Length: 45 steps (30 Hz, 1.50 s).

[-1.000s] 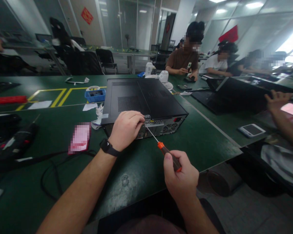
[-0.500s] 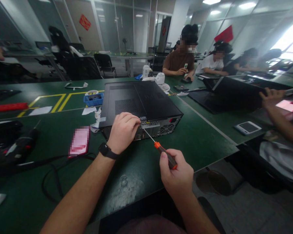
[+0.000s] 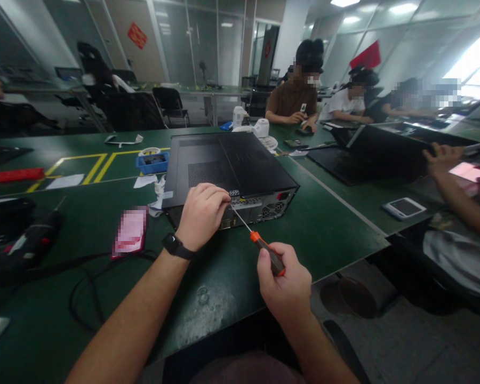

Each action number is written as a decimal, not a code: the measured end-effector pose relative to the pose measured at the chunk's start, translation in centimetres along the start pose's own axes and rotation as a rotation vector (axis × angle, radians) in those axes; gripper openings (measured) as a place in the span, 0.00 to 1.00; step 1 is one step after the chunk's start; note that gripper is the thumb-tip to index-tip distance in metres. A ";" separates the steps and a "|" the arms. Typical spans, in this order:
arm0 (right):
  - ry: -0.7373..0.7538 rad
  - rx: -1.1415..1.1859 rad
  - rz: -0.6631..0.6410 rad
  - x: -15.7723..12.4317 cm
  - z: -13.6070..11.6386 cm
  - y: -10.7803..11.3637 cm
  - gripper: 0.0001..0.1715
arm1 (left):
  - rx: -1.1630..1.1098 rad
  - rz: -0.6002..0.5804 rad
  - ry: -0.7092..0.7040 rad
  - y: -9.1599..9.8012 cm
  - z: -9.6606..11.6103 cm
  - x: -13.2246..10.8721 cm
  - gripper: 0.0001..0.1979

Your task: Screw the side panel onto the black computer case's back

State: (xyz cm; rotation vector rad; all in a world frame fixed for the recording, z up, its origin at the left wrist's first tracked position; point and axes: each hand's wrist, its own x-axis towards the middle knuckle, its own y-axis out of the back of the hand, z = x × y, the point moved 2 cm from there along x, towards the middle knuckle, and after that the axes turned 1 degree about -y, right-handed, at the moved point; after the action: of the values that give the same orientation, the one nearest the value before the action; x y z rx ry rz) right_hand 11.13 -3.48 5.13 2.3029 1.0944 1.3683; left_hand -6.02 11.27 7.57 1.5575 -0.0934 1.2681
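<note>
A black desktop computer case (image 3: 228,165) lies on its side on the green table (image 3: 324,234), its rear panel facing me. My right hand (image 3: 286,285) is wrapped round the orange-and-black handle of a screwdriver (image 3: 260,246), whose thin shaft reaches up to the case's rear top edge. My left hand (image 3: 202,213), with a black watch on its wrist, is closed in a pinch at the shaft's tip against that edge. What the fingertips pinch is hidden.
A blue parts tray (image 3: 154,161) and crumpled paper sit left of the case. A pink card (image 3: 130,230), a black cable and a power tool (image 3: 28,242) lie at my left. Another person's arm (image 3: 456,186), a phone (image 3: 404,207) and open cases are at right. Several people sit behind.
My right hand and the screwdriver handle have shifted slightly left and up. The left hand keeps its pinch at the case's edge.
</note>
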 end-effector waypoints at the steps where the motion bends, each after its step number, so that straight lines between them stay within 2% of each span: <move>1: 0.001 0.002 0.002 0.0 0.0 0.0 0.12 | -0.005 -0.001 -0.002 0.0 -0.1 0.0 0.04; 14: -0.007 0.002 0.025 0.0 0.1 -0.1 0.12 | -0.012 0.038 0.007 -0.3 -0.3 -0.2 0.05; 22: -0.059 0.009 -0.011 -0.1 0.2 -0.1 0.12 | -0.017 0.037 0.007 -0.1 -0.2 -0.2 0.07; 28: -0.029 0.004 0.013 0.1 0.1 0.2 0.10 | -0.001 0.033 -0.027 0.1 0.0 -0.1 0.07; 33: 0.035 0.035 0.057 -0.1 0.7 1.0 0.07 | 0.004 0.010 -0.048 0.9 1.0 0.1 0.05; 37: -0.027 0.095 -0.039 0.1 2.4 2.2 0.09 | 0.023 -0.091 -0.053 1.6 2.0 0.1 0.04; 41: -0.130 0.213 -0.261 1.1 5.1 3.1 0.12 | 0.052 -0.188 -0.051 1.5 2.6 -0.6 0.05; 45: -0.127 0.224 -0.449 1.8 8.1 3.0 0.12 | 0.098 -0.342 -0.044 0.8 3.2 -2.7 0.06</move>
State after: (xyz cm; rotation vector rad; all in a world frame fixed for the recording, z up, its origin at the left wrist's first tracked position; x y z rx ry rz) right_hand 19.80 -3.02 3.69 2.0664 1.6646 0.9567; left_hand -5.57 7.16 6.60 1.6047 0.2032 0.9809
